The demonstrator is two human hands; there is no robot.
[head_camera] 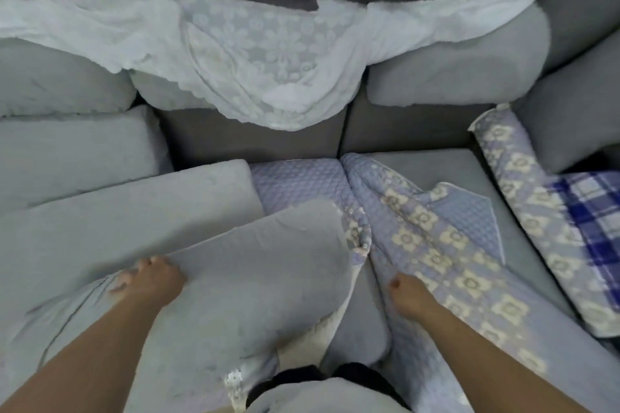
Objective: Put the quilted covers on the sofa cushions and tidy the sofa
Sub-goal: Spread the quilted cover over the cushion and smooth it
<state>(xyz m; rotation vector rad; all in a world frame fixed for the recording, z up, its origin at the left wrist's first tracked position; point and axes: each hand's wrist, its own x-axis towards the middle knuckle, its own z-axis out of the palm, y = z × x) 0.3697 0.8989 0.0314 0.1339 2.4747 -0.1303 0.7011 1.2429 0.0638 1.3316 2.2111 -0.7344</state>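
Sofa [419, 131] | left grip [151, 277] on cushion [255, 271] | right grip [411, 293] on quilted cover [436, 245]

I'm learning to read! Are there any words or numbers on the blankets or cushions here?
No words, numbers or labels can be read anywhere.
The quilted cover shows only flowers.
The white lace cloth shows only flowers.
The blue fabric shows only checks.

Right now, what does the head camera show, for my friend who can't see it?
The left hand holds a grey cushion; the right hand holds a flowered quilted cover on the sofa.
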